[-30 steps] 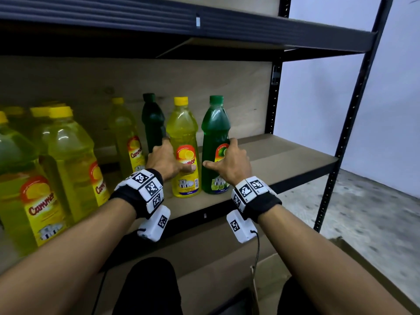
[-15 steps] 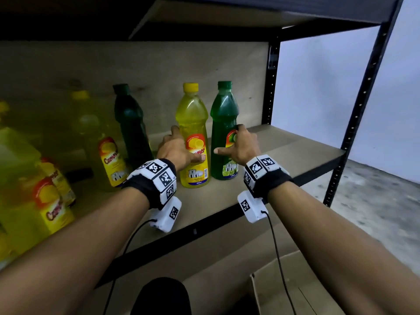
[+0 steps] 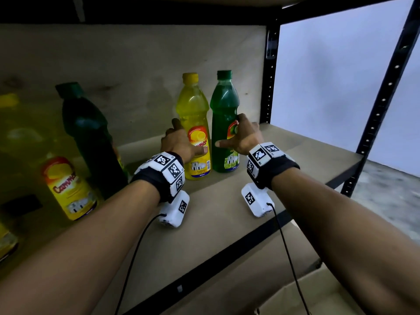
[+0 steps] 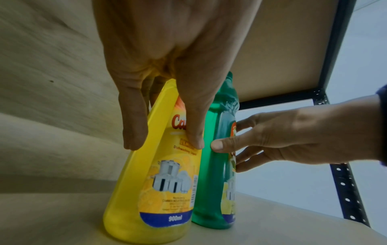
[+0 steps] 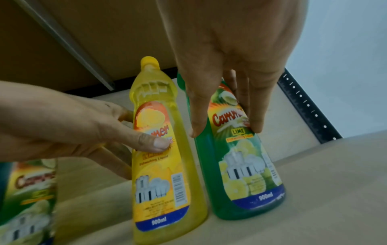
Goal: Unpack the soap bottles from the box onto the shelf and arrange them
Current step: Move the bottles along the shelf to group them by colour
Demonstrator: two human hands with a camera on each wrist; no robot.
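left hand [image 3: 179, 142]: wrapped round yellow bottle [image 3: 195, 123]
right hand [image 3: 241, 138]: wrapped round green bottle [image 3: 223, 110]
yellow bottle: upright on shelf [image 3: 227, 223], touching green bottle's left side
green bottle: upright, near shelf's right post

shelf [image 3: 227, 212]: brown board, black frame | on it, upright: yellow bottle [image 3: 193, 110], green bottle [image 3: 223, 105] touching | darker green bottle [image 3: 91, 137] apart, left

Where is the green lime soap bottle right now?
The green lime soap bottle stands on the shelf board, right of the yellow lemon soap bottle, held by the right hand.
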